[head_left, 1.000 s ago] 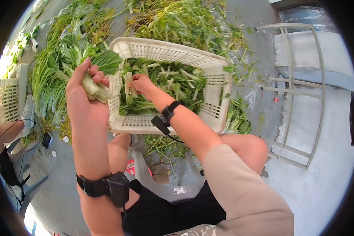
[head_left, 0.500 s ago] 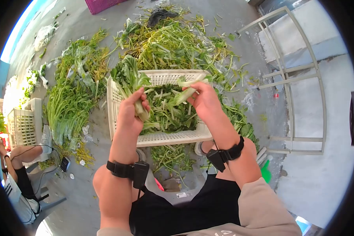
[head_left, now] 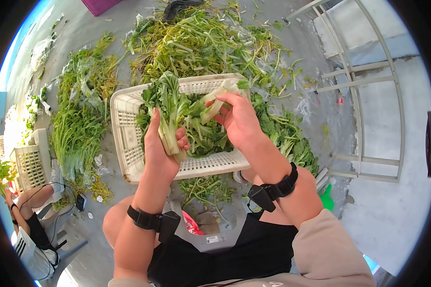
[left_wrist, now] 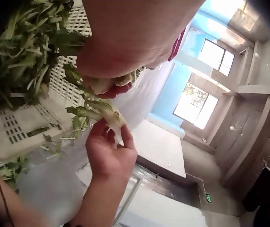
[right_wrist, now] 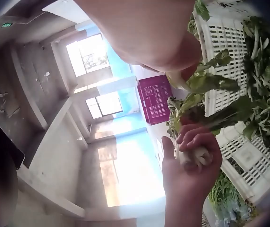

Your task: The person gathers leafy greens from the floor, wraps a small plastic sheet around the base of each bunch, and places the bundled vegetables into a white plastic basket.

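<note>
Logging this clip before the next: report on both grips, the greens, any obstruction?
Left grip holding pale-stemmed, leafy green bunch. Right grip pinching pale, green-leafed stalks. White perforated plastic basket beneath both; nothing visibly in the way.

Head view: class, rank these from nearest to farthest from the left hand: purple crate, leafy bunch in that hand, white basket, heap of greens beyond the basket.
1. Leafy bunch: in the left hand's grip.
2. White basket: below the hand.
3. Heap of greens: past the basket's far rim.
4. Purple crate: at the view's top left edge.
</note>
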The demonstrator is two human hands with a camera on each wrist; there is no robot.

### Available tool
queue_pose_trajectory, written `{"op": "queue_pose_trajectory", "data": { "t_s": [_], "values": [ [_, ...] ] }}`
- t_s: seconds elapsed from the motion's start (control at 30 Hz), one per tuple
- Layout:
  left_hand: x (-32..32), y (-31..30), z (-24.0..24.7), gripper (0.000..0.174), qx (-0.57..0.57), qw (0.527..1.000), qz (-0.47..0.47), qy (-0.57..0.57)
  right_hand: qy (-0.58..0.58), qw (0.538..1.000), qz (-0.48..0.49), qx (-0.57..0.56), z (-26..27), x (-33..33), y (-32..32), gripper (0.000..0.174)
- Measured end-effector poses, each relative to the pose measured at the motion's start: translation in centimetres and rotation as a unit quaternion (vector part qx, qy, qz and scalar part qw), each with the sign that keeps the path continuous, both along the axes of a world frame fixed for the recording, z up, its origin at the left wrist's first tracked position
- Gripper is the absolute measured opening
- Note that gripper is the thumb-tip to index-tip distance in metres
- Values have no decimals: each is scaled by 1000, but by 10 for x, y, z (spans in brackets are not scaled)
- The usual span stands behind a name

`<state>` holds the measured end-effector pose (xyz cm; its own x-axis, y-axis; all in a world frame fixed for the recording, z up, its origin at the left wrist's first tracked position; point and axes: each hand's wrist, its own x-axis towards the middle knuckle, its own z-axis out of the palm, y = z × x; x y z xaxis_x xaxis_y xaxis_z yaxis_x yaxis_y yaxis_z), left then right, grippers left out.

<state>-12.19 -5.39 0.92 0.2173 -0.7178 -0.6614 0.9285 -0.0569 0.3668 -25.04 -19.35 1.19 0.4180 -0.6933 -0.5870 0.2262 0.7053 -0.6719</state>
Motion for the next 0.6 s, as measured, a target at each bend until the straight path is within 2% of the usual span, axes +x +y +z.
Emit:
{"op": "queue_pose_trajectory", "data": {
  "t_s": [0.03,0.1,0.13,0.2,0.23,0.27,0.3,0.33,0.37,0.43,0.5,0.6],
  "values": [
    [-1,1,-1,55,2,1000,-1,1,1,1000,-1,2,2,2,0,19],
    [-3,0,-3,56,-2,1000,-6,6,42,994,-6,-99,8,8,0,15],
    [-4,-1,-4,56,-1,1000,-9,8,43,994,-9,-98,8,11,3,15],
    [-6,-2,-5,55,1,1000,-11,25,36,950,22,-310,9,16,8,13],
    [-5,-1,-9,55,1,1000,-10,26,37,950,22,-310,13,16,11,13],
    [-3,1,-16,53,-36,999,-15,26,71,910,138,-385,20,16,16,14],
    [-1,3,-19,51,-73,997,-20,26,102,851,250,-450,23,16,22,15],
    [-2,1,-15,51,-72,997,-19,26,89,837,312,-440,23,15,28,18],
    [-5,-4,-6,48,-38,999,21,7,88,837,314,-439,20,15,32,18],
    [-3,-3,-5,44,-1,998,64,-11,113,719,353,-588,13,16,40,25],
    [3,4,-15,36,2,1000,20,-1,99,719,350,-592,9,18,44,29],
    [5,8,-15,29,40,998,39,-8,80,706,363,-603,5,20,43,27]
  ]
}}
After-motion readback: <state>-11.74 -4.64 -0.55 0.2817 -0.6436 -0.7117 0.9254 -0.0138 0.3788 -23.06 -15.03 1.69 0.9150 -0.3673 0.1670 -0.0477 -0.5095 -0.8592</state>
